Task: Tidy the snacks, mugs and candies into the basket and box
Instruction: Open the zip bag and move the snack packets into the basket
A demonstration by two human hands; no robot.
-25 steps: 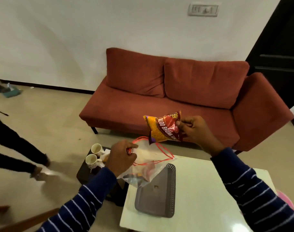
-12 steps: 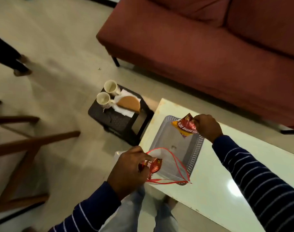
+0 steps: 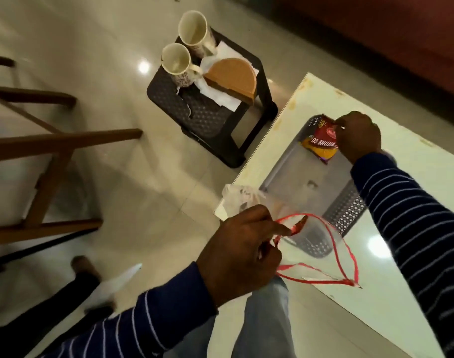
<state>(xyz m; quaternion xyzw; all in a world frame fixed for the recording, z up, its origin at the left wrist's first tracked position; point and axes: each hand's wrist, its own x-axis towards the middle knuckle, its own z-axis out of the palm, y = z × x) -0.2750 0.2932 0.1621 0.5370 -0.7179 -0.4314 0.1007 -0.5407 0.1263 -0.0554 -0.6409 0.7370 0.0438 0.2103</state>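
My right hand (image 3: 357, 136) grips a red and yellow snack packet (image 3: 320, 143) and holds it low inside the far end of the grey perforated basket (image 3: 347, 215), which stands on the white table (image 3: 401, 267). My left hand (image 3: 242, 250) pinches the red-rimmed mouth of a clear plastic bag (image 3: 321, 244) over the basket's near end; something small and red shows at the bag's rim. Two cream mugs (image 3: 179, 64) stand on a dark stool (image 3: 195, 109) to the left, next to a half-round wooden box (image 3: 231, 78) lying on white paper.
A wooden chair frame (image 3: 53, 151) stands on the tiled floor at the left. Another person's foot and dark trouser leg (image 3: 84, 270) are at the lower left. A red sofa (image 3: 401, 34) fills the top right. My legs are below, beside the table edge.
My head has tilted further down and closer. My right hand has lowered the snack packet from above the basket's far rim down into the basket. My left hand still holds the bag.
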